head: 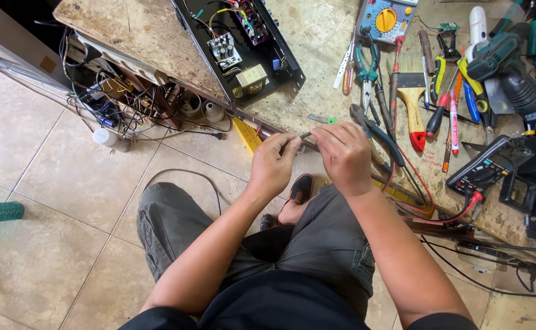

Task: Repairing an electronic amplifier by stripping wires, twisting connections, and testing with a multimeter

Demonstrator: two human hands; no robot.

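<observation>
fingers of left hand [272,164] and right hand [343,156] pinch a thin dark wire end [305,135] between them at frame centre, over the worn wooden bench edge [292,119]. it looks light, limp and slippery; best gripped close to the tip.

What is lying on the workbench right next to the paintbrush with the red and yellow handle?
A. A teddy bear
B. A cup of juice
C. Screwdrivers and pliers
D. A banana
C. The paintbrush lies on the workbench among hand tools: green-handled pliers to one side of it and screwdrivers to the other, with no food, toy or cup near it.
</observation>
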